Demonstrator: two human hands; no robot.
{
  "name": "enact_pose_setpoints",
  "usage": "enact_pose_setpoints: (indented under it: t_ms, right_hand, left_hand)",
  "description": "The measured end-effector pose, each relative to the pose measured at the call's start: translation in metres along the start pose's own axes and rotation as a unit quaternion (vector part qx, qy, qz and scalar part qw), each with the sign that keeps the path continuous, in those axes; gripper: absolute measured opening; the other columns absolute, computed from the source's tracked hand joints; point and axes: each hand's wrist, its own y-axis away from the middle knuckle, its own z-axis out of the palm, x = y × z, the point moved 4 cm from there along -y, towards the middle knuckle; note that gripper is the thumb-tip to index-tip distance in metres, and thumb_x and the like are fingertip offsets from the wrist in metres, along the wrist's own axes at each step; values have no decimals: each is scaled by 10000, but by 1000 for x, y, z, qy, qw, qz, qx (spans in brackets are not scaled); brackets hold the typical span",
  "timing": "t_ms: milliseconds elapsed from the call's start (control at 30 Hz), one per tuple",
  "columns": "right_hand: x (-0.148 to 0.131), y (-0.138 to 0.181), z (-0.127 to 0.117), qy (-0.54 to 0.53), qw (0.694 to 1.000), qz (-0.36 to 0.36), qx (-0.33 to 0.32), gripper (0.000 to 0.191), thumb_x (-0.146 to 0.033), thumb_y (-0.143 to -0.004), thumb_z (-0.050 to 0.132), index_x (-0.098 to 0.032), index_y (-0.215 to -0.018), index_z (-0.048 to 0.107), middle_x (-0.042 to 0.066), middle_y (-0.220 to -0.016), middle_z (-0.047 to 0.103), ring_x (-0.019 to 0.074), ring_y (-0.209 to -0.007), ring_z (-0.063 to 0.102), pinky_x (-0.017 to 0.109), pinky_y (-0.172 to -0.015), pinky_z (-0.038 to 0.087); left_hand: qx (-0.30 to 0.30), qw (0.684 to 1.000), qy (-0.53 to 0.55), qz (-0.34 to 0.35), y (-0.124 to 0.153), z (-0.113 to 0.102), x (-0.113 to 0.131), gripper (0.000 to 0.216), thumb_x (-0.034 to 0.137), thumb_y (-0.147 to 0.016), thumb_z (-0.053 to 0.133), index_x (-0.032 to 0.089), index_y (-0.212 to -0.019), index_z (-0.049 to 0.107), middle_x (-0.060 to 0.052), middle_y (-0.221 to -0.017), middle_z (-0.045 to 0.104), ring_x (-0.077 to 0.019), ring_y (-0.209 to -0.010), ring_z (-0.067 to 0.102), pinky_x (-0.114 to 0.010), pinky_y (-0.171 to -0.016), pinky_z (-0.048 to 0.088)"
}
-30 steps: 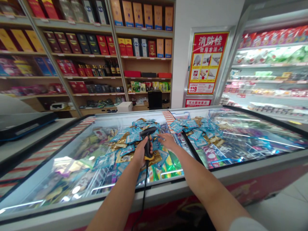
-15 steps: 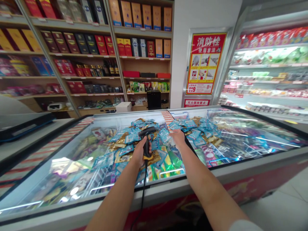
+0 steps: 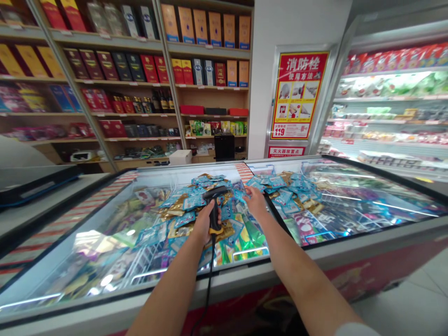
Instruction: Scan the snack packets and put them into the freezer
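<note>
My left hand point(image 3: 206, 219) is wrapped round the black grip of a barcode scanner point(image 3: 214, 211) with yellow trim, its head pointing away and its cord hanging over the freezer's front edge. My right hand point(image 3: 255, 202) pinches a small blue packet point(image 3: 239, 193) between thumb and fingers, just right of the scanner's head. Beneath and beside both hands, a pile of blue and gold packets point(image 3: 185, 201) lies on the glass top of a chest freezer. A second pile of similar packets point(image 3: 284, 195) is to the right of my right hand.
Through the freezer glass point(image 3: 115, 205) show wire baskets and bagged goods. A dark flat device point(image 3: 38, 184) stands on a counter at the left. Shelves of boxes point(image 3: 122, 65) line the back wall, and a lit open fridge point(image 3: 392, 112) stands at the right.
My right hand has shifted slightly left, and its blue packet now sits flatter and closer to the scanner's head. The left hand with the scanner stays nearly in place.
</note>
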Motion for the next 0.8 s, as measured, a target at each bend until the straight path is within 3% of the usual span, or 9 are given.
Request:
enact_pose_setpoints:
  t_ms: [200,333,400,533,800]
  right_hand:
    - [11,4,6,48,995,74,-51,231,-147,-745,670,-199,-967,708,73,-958,735,245,-960,672,327,-877,484]
    - [13,2,2,-25,989,142,-19,198,-294,-832,598,-168,-957,684,46,-805,713,204,-726,666,291,-714,485]
    - [13,-1,-3,-39,989,143,22,237,-364,-852,563,-163,-902,676,34,-740,687,189,-658,634,285,-679,471]
    - [12,-4,-15,-18,989,95,116,248,-381,-817,572,-162,-827,689,78,-833,707,212,-785,626,316,-783,472]
    - [17,-3,-10,-34,985,144,86,240,-374,-795,564,-173,-772,693,54,-708,689,216,-681,640,302,-687,464]
  left_hand:
    - [-6,1000,-6,14,2,1,2,495,609,-661,768,151,-728,592,19,-538,554,-89,-402,487,-190,-368,373]
    - [-18,999,-22,16,2,2,1,531,645,-640,766,146,-691,591,14,-525,550,-87,-405,482,-188,-370,365]
    - [-23,999,-26,21,1,2,0,535,649,-633,769,147,-692,592,14,-526,553,-86,-407,479,-187,-369,358]
    - [-20,999,-24,21,0,2,-1,522,635,-627,776,156,-714,588,19,-532,558,-90,-400,480,-195,-364,355]
    - [-28,999,-30,16,2,3,-1,523,626,-599,786,170,-747,576,24,-526,556,-99,-390,480,-206,-356,336]
